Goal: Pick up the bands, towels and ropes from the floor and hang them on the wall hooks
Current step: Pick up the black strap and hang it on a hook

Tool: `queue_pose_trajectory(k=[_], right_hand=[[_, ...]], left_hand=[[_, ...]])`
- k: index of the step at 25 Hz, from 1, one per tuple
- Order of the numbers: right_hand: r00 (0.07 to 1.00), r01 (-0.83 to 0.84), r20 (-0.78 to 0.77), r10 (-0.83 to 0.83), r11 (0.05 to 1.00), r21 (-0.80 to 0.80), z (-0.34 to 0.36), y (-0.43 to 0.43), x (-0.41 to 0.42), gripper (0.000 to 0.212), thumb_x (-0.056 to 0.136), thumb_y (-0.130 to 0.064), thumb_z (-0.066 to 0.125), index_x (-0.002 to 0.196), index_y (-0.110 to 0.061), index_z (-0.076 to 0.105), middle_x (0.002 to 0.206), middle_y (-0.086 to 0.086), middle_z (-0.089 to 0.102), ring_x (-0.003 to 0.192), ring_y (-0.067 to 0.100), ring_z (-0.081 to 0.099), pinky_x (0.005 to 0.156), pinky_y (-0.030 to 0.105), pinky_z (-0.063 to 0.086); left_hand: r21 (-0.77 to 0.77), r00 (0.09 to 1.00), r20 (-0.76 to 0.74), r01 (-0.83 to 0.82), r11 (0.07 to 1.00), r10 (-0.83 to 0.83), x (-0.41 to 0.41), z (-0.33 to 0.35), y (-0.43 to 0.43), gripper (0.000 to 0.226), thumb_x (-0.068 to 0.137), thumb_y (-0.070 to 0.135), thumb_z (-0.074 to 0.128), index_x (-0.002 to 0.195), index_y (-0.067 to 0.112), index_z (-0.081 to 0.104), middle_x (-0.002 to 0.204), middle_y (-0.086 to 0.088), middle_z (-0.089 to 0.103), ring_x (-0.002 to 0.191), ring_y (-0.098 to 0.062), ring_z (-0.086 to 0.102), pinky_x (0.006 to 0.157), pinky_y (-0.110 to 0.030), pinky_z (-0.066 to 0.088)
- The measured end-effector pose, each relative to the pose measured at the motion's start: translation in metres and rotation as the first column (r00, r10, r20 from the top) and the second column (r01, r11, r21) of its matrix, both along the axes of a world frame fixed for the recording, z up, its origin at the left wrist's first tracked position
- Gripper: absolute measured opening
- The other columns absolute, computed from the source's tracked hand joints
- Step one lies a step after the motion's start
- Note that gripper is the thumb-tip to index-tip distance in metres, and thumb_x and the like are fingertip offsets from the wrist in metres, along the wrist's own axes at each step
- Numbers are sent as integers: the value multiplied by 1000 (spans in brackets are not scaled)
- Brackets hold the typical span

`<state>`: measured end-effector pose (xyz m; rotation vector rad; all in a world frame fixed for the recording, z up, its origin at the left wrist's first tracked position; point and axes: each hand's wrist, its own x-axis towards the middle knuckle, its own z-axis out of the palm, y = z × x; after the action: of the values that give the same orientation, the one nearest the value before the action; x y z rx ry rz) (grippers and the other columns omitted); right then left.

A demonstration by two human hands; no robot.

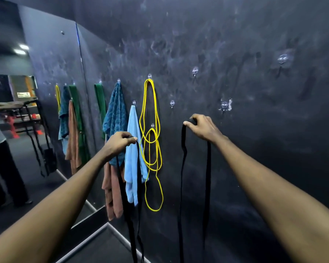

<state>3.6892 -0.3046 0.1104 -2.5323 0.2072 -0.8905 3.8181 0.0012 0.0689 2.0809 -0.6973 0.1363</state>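
Seen from one wide camera worn on the head, facing forward and a little down, close up to the dark wall (258, 149) and its clear hooks (195, 70), with a mirror (46, 73) off on the left side.

Arms outstretched, left hand (120, 141), right hand (203, 128), both pinching black bands (184, 137)

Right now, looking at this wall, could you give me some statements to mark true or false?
1. The left hand and the right hand each grip black band. True.
2. The yellow rope lies on the floor. False: it hangs from wall hooks.
3. The light blue towel is hung up. True.
4. Every hook is taken. False: a bare hook sits near the right hand, with others farther right.
5. The right hand holds the green band. False: it hangs beside the teal towel.
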Motion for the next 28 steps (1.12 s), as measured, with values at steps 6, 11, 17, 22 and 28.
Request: queue_pose_trajectory(k=[6,11,17,22,28], right_hand=[[999,21,33,-24,998,65,5,-3,111,33,88,-47,65,103,-18,70,100,1,72,99,21,64,81,31,49],[994,105,37,-107,994,41,18,-2,178,37,89,-48,63,105,-16,70,101,3,72,98,22,64,81,32,49],[968,249,12,-249,968,-19,27,-10,220,42,91,-51,60,101,-10,65,99,8,70,98,28,61,77,34,45],[944,329,31,-329,944,-9,29,-16,234,37,90,-52,61,99,-16,67,91,-1,68,91,19,59,71,27,36],[948,314,96,-305,943,-106,41,-9,247,28,94,-40,60,109,-18,70,104,1,69,101,15,62,86,24,43]], left_hand=[[-8,994,-53,97,995,-97,110,0,-9,22,85,34,71,76,13,75,58,6,55,52,-7,44,53,-27,31],[-25,970,-96,220,975,-221,185,-4,-23,33,87,37,68,75,7,71,55,4,44,51,-14,33,50,-25,24],[-52,978,71,199,979,-195,239,13,-80,57,90,52,59,48,13,56,46,10,47,51,-7,49,57,-26,35],[-36,930,171,336,941,-326,253,29,-131,35,91,43,62,75,12,63,56,-8,59,55,-16,60,48,-14,39],[-71,898,173,421,904,-404,270,25,-149,40,92,44,54,67,17,69,51,-4,60,44,-15,56,51,-24,42]])
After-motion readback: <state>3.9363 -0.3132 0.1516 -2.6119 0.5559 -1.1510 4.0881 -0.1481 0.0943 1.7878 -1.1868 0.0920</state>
